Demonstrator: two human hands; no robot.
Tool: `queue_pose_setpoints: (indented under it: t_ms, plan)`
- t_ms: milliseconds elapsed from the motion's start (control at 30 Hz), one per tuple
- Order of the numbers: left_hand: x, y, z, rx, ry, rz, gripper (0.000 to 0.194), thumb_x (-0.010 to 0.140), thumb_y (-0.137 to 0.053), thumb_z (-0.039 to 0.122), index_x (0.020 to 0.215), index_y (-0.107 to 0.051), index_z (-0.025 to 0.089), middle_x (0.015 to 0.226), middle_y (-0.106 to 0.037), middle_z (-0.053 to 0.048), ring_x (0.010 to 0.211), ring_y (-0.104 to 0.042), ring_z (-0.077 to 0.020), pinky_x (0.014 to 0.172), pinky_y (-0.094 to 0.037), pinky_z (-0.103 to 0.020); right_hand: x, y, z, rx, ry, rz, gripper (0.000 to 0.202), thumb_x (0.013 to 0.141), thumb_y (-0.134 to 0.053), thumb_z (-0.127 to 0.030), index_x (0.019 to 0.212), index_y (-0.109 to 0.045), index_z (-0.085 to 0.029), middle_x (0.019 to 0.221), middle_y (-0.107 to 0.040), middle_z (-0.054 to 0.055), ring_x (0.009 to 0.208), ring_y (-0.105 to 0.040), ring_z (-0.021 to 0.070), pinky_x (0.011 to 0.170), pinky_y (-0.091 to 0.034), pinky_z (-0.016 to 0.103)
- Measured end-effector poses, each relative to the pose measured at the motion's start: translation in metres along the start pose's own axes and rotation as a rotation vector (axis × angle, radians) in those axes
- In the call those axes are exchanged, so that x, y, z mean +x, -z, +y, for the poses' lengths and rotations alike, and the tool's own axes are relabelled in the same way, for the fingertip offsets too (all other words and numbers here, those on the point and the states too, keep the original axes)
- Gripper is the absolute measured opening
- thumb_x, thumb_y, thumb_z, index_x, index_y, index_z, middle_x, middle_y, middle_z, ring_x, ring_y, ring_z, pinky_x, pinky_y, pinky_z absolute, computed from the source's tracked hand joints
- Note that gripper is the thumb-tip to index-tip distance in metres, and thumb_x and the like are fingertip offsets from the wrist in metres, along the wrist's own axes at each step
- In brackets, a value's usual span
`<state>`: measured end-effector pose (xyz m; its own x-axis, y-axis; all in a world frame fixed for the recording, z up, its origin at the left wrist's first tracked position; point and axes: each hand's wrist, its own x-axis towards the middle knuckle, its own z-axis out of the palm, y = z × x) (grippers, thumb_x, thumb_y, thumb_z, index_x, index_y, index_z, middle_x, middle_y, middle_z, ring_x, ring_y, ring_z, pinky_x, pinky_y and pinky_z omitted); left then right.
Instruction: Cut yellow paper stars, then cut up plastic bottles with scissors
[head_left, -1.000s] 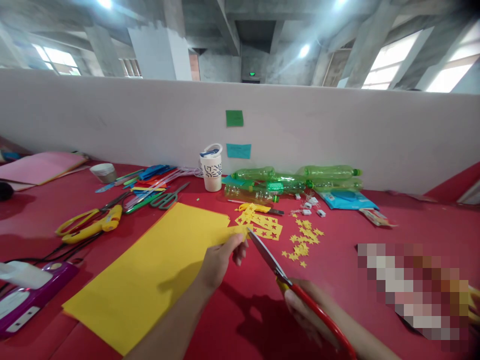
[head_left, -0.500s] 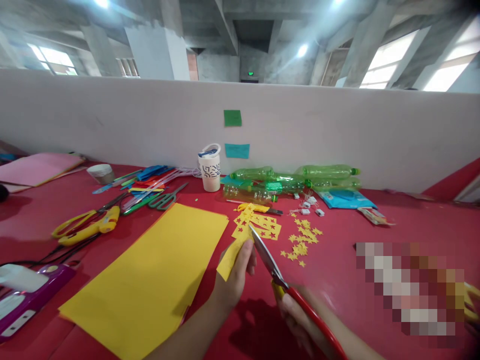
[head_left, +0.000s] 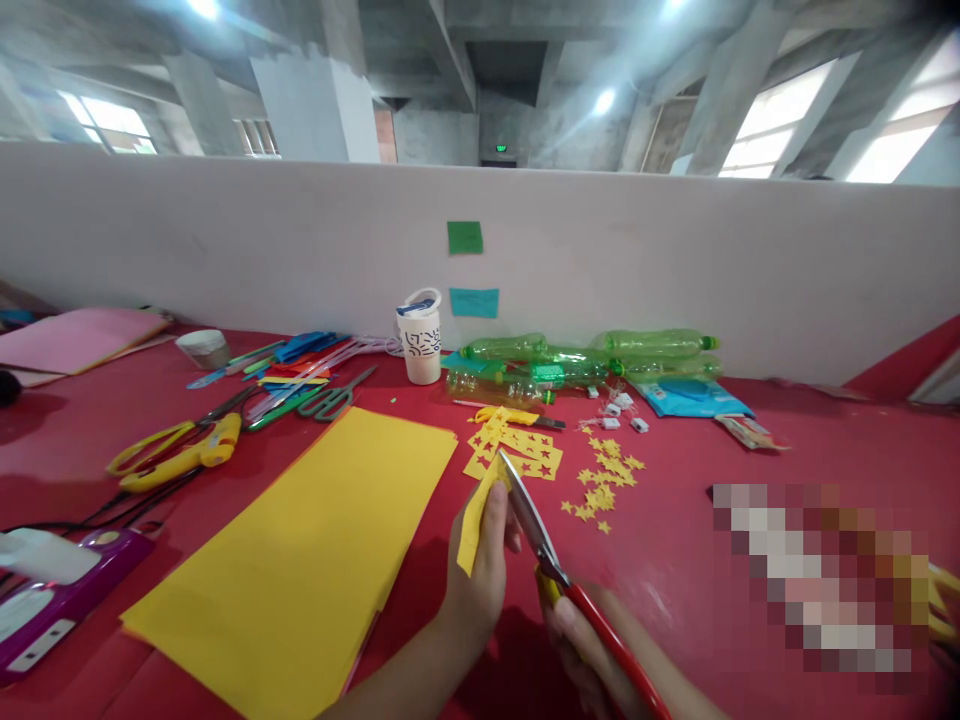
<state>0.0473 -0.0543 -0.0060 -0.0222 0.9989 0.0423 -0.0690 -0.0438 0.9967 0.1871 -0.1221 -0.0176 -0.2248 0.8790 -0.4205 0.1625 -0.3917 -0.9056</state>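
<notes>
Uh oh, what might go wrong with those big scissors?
The scissors in the right hand point close to the left hand, so a slip might nick a finger. The yellow paper strip looks thin and pinched near one end, so it could tear. The little yellow stars lie loose, so a bump might scatter them.

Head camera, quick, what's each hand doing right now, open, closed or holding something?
Left hand: closed, pinching a yellow paper strip.
Right hand: closed, holding the red-handled scissors by the handles.
</notes>
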Motion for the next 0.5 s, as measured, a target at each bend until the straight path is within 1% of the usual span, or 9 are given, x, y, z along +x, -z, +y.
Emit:
queue_pose_setpoints:
  t_ms: [67,167,233,367,500]
  plan:
    - [0.000,-0.002,-0.001,-0.014,0.017,0.012,0.045,0.086,-0.036,0.054,0.060,-0.047,0.020,0.054,-0.049,0.001,0.053,-0.047,-0.0125,0.055,-0.038,-0.024,0.001,-0.002,0.003,-0.015,0.006,0.026,0.053,0.075,-0.045,-0.071,0.073,-0.052,-0.018,0.053,-0.043,-0.005,0.044,-0.040,0.0089,0.045,-0.036,0.023]
    - [0.000,-0.004,-0.001,-0.027,0.029,0.029,0.044,0.087,-0.034,0.054,0.062,-0.046,0.020,0.056,-0.049,0.001,0.054,-0.047,-0.0124,0.056,-0.038,-0.024,0.004,-0.004,0.003,-0.037,0.044,0.010,0.053,0.075,-0.044,-0.071,0.073,-0.049,-0.018,0.050,-0.042,-0.006,0.041,-0.038,0.0075,0.041,-0.031,0.021]
    - [0.000,-0.004,0.000,-0.025,0.032,0.030,0.044,0.087,-0.034,0.054,0.062,-0.046,0.020,0.056,-0.048,0.001,0.054,-0.047,-0.0122,0.056,-0.038,-0.023,0.005,-0.006,-0.001,-0.037,0.066,-0.012,0.054,0.075,-0.041,-0.073,0.073,-0.046,-0.019,0.049,-0.040,-0.007,0.039,-0.035,0.0062,0.039,-0.030,0.019]
    - [0.000,-0.003,0.000,-0.012,0.036,0.043,0.045,0.087,-0.034,0.054,0.060,-0.046,0.020,0.055,-0.048,0.001,0.054,-0.047,-0.0121,0.056,-0.038,-0.023,0.005,-0.009,-0.014,-0.045,0.110,-0.057,0.056,0.074,-0.037,-0.076,0.072,-0.039,-0.020,0.046,-0.029,-0.011,0.034,-0.027,0.0036,0.035,-0.023,0.017]
    - [0.000,-0.003,-0.001,-0.034,0.033,0.053,0.045,0.085,-0.036,0.056,0.061,-0.047,0.020,0.055,-0.049,0.001,0.054,-0.047,-0.0126,0.055,-0.039,-0.023,0.005,-0.011,-0.021,-0.033,0.109,-0.055,0.055,0.074,-0.037,-0.076,0.070,-0.037,-0.021,0.045,-0.027,-0.012,0.035,-0.026,0.0033,0.034,-0.023,0.017]
